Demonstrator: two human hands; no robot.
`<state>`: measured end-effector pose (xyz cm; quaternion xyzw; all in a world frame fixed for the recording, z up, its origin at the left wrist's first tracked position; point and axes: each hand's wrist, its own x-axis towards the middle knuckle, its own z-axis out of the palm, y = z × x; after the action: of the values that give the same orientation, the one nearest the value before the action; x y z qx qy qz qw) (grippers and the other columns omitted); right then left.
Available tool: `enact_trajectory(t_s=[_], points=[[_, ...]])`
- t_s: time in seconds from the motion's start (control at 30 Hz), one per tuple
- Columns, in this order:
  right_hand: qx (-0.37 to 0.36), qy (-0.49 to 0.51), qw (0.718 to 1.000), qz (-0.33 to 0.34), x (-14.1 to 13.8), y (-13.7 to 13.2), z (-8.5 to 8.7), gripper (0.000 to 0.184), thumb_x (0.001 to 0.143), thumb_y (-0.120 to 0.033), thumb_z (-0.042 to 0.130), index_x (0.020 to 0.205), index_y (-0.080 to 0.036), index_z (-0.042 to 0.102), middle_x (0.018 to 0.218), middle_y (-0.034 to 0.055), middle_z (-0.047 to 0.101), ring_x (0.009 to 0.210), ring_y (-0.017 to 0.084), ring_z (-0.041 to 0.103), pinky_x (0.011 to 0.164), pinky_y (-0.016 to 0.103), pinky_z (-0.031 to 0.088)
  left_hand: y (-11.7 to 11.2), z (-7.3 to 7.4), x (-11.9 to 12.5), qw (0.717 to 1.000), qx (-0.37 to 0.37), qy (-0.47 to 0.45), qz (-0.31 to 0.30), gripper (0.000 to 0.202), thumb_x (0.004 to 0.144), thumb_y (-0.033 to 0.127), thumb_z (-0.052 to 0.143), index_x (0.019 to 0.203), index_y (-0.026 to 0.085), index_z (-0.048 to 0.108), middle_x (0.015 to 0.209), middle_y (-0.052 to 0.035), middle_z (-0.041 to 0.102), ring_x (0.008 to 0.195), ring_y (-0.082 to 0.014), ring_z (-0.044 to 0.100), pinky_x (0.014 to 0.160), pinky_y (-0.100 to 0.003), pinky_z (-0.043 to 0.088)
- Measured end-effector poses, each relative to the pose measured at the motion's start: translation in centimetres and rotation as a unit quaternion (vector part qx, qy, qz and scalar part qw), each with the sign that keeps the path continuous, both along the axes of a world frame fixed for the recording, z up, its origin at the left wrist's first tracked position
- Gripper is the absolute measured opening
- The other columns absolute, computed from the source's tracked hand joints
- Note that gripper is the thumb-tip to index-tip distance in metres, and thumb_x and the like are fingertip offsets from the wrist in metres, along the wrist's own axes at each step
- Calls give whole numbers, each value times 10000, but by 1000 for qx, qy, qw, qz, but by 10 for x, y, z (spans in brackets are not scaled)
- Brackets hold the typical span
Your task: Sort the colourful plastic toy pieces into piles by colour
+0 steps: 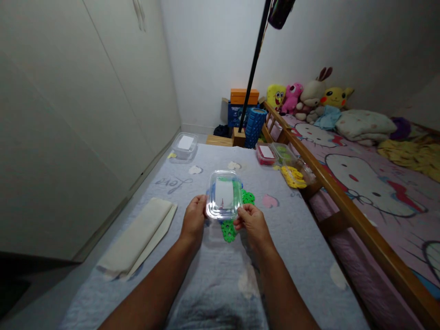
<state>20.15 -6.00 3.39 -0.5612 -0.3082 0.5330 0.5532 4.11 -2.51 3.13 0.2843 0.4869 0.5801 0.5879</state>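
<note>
Holding the clear container [224, 195] with left hand [195, 217] and right hand [253, 224], so keep steady over those green pieces [228, 231], no squeezing.

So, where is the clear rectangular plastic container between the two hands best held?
Grip the container probably by its opposite side rims, left hand from the left, right hand from the right: its rim surrounds a broad face without a handle.

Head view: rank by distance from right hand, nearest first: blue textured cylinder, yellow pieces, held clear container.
1. Clear container: in the grasp, touching the right hand, on its left.
2. Yellow pieces: ahead and to the right, near the right edge of the table.
3. Blue textured cylinder: straight ahead, past the table's far edge.
</note>
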Motion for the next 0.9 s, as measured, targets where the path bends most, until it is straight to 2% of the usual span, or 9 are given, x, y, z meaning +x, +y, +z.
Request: enact_trajectory(t_s=[0.13, 0.2, 0.33, 0.47, 0.57, 0.63, 0.77, 0.83, 0.9], points=[[22, 18, 1000, -9, 5, 5, 7, 400, 647, -483, 806, 730, -190, 547, 554, -44, 598, 461, 108, 592, 412, 195, 487, -6, 14, -5, 995, -57, -44, -74, 356, 617, 368, 809, 839, 171, 613, 690, 23, 613, 599, -104, 575, 585, -223, 464], [35, 19, 999, -12, 6, 8, 9, 405, 649, -486, 814, 731, -191, 549, 562, -46, 601, 471, 109, 603, 415, 192, 490, -10, 19, -5, 994, -60, -36, -81, 365, 587, 325, 828, 830, 177, 599, 706, 24, 618, 627, -107, 590, 624, -234, 480], [51, 27, 998, 19, 1, 15, 11, 441, 650, -523, 820, 743, -193, 543, 574, -43, 610, 471, 116, 617, 413, 194, 493, -11, 24, -3, 999, -25, -27, -31, 322, 612, 327, 799, 802, 178, 587, 680, 36, 596, 604, -95, 563, 632, -230, 471], [49, 25, 994, 98, 2, 28, 20, 471, 653, -568, 814, 760, -191, 552, 644, -16, 646, 548, 145, 668, 450, 216, 529, 7, 33, -10, 1000, 8, -24, 11, 276, 597, 260, 766, 772, 171, 573, 613, 59, 557, 553, -72, 517, 579, -191, 434], [62, -15, 993, 104, 21, 44, 24, 473, 675, -589, 788, 839, -191, 592, 734, 0, 676, 615, 156, 688, 479, 228, 544, 38, 49, -26, 999, 30, -19, 29, 249, 597, 222, 751, 779, 161, 592, 601, 60, 557, 549, -68, 519, 579, -179, 447], [77, -62, 994, 46, 41, 56, 18, 478, 664, -583, 781, 879, -198, 597, 739, -7, 671, 598, 154, 672, 471, 236, 535, 67, 63, -40, 997, 42, -24, 63, 206, 603, 169, 723, 754, 158, 583, 595, 66, 545, 519, -57, 496, 559, -174, 449], [66, -168, 978, -106, 78, 68, -14, 401, 647, -500, 740, 861, -193, 595, 714, -12, 643, 558, 149, 630, 450, 244, 495, 139, 84, -71, 989, -18, -39, 141, 124, 672, 84, 595, 656, 168, 504, 551, 53, 511, 495, -61, 497, 552, -174, 476], [55, -190, 969, -149, 86, 68, -31, 351, 655, -457, 705, 854, -191, 594, 687, -18, 625, 537, 143, 608, 451, 245, 477, 173, 89, -83, 986, -32, -32, 161, 139, 704, 65, 541, 643, 173, 478, 533, 52, 485, 468, -54, 467, 539, -167, 469], [57, -196, 965, -163, 89, 65, -43, 324, 662, -426, 682, 865, -187, 601, 675, -20, 620, 534, 141, 602, 467, 250, 477, 202, 91, -92, 985, -37, -23, 170, 160, 721, 56, 520, 634, 176, 460, 524, 49, 469, 456, -55, 451, 529, -168, 466]])
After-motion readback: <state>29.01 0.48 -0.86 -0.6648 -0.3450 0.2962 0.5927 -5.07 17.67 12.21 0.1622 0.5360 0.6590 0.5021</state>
